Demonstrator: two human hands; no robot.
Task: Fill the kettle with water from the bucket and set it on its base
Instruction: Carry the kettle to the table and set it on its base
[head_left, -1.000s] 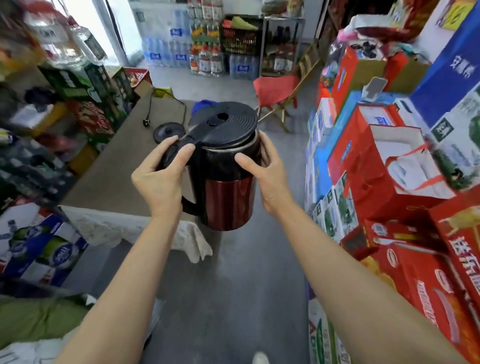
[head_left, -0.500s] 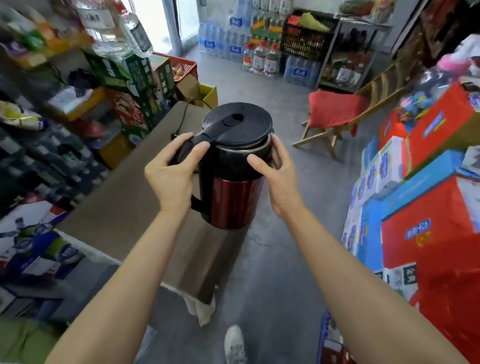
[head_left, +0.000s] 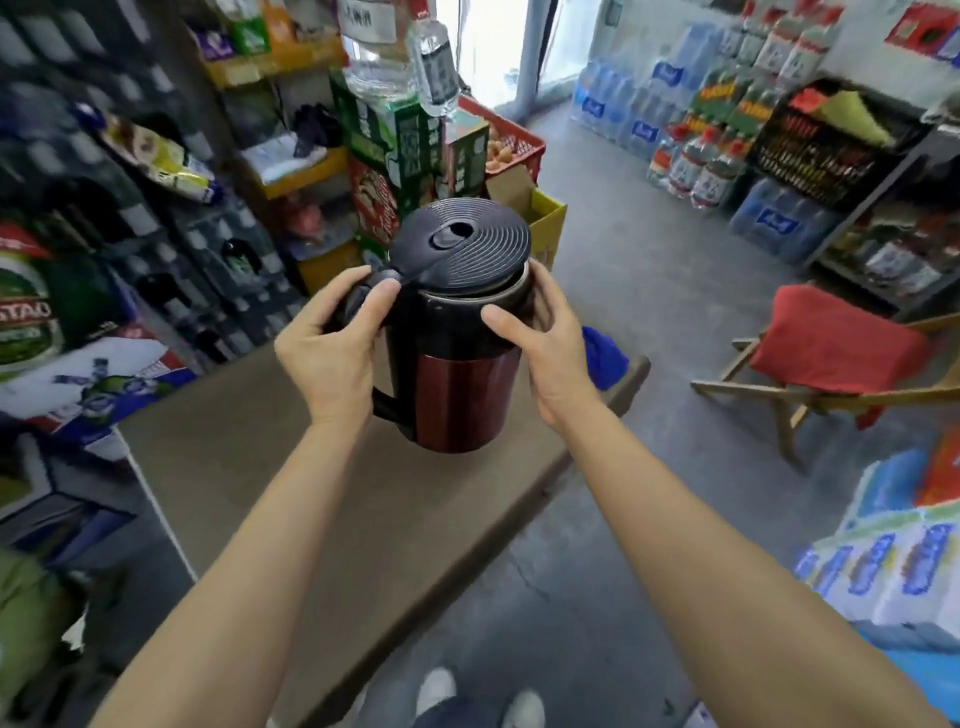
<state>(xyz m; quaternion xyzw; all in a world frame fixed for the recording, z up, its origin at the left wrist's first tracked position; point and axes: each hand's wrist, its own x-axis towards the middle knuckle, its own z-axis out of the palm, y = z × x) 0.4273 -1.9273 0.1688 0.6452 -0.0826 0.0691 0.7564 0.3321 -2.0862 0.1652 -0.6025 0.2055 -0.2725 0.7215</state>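
Observation:
A red and black electric kettle (head_left: 457, 395) with a ribbed black lid is held up in front of me, above the brown table (head_left: 291, 467). My left hand (head_left: 332, 348) grips its black handle, thumb near the lid hinge. On the opposite side, my right hand (head_left: 545, 348) presses against the upper black band of the body. The lid sits slightly tilted, with a metal rim showing under it. Neither the kettle's base nor a bucket is visible; the kettle and hands hide the far part of the table.
Stacked crates, cartons and bottles (head_left: 395, 135) line the left. A blue cloth (head_left: 602, 353) lies at the table's far corner. A folding chair with a red cushion (head_left: 836, 343) stands at right. Water bottle packs (head_left: 685, 156) fill the back. Grey floor runs toward the doorway.
The view has swung left and I have stepped toward the table; the kettle stays in both hands, now over the tabletop. The round base seen on the table earlier is out of sight.

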